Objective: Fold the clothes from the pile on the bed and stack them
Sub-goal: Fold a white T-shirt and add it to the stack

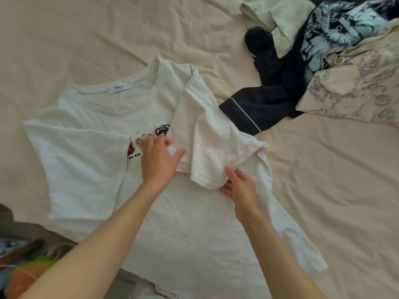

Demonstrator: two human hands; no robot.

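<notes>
Both hands touch the white T-shirt (183, 212); clothes pile (323, 61) lies beyond.

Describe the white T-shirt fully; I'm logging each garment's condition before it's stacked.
The white T-shirt lies front up on the bed sheet, soft cotton by its look, faintly speckled. It has a ribbed round neck with a label and small cartoon bears over black lettering on the chest. Both sleeves are folded inward. The left hand presses flat on the chest; the right hand holds the folded sleeve's edge. Its hem hangs over the bed's edge.

White T-shirt (90, 160), cream bedsheet (86, 39)
</notes>
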